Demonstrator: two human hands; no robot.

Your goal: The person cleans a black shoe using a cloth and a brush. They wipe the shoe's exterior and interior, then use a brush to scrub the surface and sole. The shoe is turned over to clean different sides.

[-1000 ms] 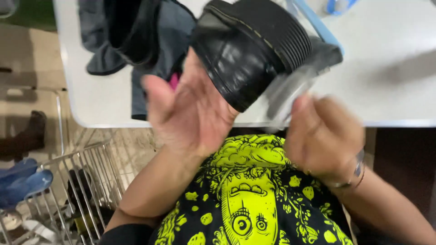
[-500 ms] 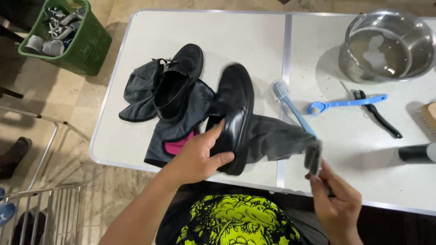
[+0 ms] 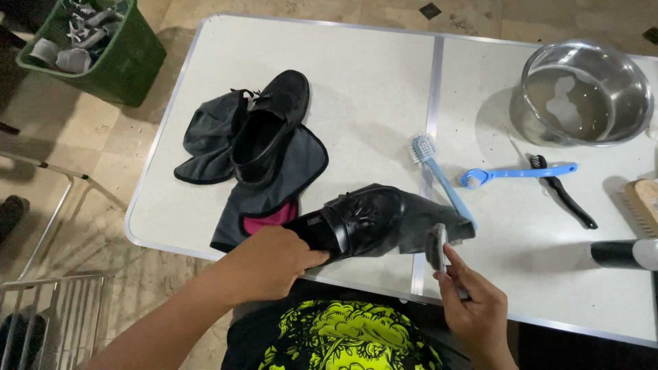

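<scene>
White folding table (image 3: 356, 82) on a tiled floor (image 3: 89, 199), green basket (image 3: 130, 58), metal rack (image 3: 55, 308) nearby.

Shoe-cleaning at a white folding table

The left hand (image 3: 271, 264) grips the heel end of a black leather shoe (image 3: 353, 223) lying on a grey cloth (image 3: 418, 226), while the right hand (image 3: 476, 308) holds a small brush (image 3: 436, 248) just beside it. A second black shoe (image 3: 267, 127) rests on another grey cloth (image 3: 205, 137); blue brushes (image 3: 514, 175) and a steel bowl (image 3: 582, 92) stand further right.
</scene>
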